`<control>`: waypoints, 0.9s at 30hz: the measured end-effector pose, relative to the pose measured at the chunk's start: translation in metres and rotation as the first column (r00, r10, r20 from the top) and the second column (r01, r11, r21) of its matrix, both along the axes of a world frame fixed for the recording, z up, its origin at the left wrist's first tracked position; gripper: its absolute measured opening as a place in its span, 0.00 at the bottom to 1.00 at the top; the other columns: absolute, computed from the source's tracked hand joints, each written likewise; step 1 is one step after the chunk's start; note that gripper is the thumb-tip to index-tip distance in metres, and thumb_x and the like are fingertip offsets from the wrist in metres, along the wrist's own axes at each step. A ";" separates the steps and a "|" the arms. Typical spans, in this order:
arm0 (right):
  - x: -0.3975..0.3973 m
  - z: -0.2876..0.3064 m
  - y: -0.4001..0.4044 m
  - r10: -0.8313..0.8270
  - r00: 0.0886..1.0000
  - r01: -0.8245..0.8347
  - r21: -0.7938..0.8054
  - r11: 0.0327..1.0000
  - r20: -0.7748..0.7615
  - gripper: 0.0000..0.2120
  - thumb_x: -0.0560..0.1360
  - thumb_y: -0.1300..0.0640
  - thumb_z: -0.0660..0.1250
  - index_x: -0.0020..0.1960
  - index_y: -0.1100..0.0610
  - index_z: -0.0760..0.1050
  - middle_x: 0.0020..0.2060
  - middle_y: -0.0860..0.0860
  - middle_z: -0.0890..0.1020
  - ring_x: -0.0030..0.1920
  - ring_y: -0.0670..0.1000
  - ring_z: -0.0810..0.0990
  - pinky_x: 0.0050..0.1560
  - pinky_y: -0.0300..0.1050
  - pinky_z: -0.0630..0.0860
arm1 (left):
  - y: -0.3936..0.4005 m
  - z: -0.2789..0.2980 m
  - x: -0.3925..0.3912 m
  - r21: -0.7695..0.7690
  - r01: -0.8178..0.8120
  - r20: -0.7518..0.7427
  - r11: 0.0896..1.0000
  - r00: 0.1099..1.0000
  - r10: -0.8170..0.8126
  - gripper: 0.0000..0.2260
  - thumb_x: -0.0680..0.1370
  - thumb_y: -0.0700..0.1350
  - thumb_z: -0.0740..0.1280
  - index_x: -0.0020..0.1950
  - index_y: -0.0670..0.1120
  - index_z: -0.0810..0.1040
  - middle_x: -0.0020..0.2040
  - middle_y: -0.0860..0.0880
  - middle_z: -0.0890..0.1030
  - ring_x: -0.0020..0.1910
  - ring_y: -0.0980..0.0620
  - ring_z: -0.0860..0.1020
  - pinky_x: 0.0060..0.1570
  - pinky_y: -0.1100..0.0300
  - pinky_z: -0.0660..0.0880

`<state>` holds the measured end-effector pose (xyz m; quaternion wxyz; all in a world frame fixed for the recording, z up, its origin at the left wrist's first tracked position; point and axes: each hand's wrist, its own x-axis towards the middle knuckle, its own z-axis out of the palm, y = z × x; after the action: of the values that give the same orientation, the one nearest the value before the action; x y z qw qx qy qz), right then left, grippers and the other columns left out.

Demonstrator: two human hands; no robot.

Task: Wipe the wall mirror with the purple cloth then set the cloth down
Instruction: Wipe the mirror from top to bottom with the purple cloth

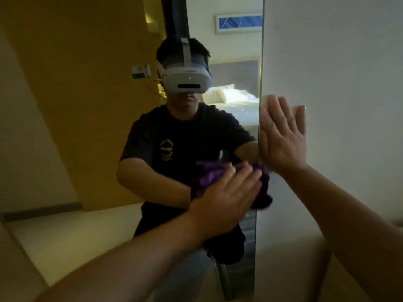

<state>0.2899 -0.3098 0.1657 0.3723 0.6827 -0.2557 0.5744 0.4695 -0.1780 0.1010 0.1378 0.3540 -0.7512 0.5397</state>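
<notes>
purple cloth [260,188]: largely hidden under left hand [226,199], motion-blurred | wall mirror [109,105]: cut off at top and bottom edges | both forearms: cropped by frame bottom

Bare forearms [135,256] — reflection shows black printed T-shirt [174,136], white headset [187,80]

Crumpled purple cloth [205,177] pressed flat against the tall wall mirror [98,105], near the glass's right edge, low down

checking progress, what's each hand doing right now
Left hand: open, flat fingers pressing the purple cloth on the mirror.
Right hand: open, palm flat on the wall.
</notes>
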 end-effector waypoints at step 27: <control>0.036 -0.005 0.114 0.114 0.992 -0.126 0.432 0.893 0.054 0.28 0.83 0.49 0.47 0.80 0.59 0.54 0.80 0.59 0.55 0.80 0.56 0.50 0.79 0.61 0.44 | 0.113 -0.053 0.098 0.252 0.079 -0.257 0.964 0.966 -0.011 0.14 0.82 0.38 0.60 0.67 0.41 0.74 0.64 0.42 0.78 0.58 0.44 0.78 0.52 0.50 0.76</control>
<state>0.3261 -0.1963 0.1605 0.1709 0.7551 -0.3398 0.5340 0.5673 -0.0648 0.0476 0.1974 0.4179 -0.7996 0.3834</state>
